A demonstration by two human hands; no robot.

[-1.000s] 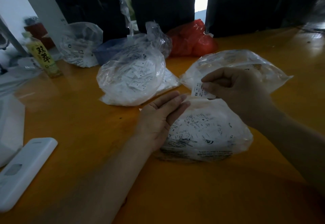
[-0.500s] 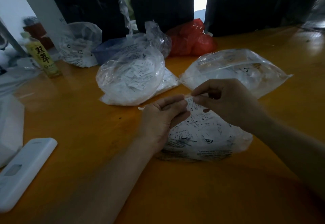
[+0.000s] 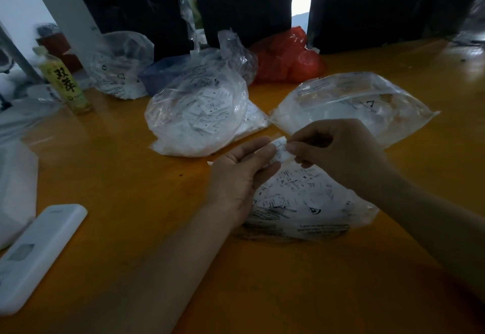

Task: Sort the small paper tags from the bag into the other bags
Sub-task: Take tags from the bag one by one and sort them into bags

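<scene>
A small white paper tag (image 3: 280, 151) with black print is held between both hands above the nearest clear bag (image 3: 309, 202), which lies flat on the orange table and is full of printed tags. My left hand (image 3: 241, 176) holds the tag's left end with curled fingers. My right hand (image 3: 338, 155) pinches its right end between thumb and fingers. A rounded clear bag of tags (image 3: 196, 118) sits behind on the left. Another clear bag (image 3: 351, 102) lies behind on the right.
A white remote-like device (image 3: 39, 252) lies at the near left. A yellow-green bottle (image 3: 65, 84), a further clear bag (image 3: 120, 71), a blue container (image 3: 162, 71) and a red plastic bag (image 3: 286, 58) stand along the back edge. Dark cloth hangs behind the table (image 3: 131, 189).
My right hand brought the tag down and left to my left hand. The left fingers curled from flat and took hold of the tag's other end.
</scene>
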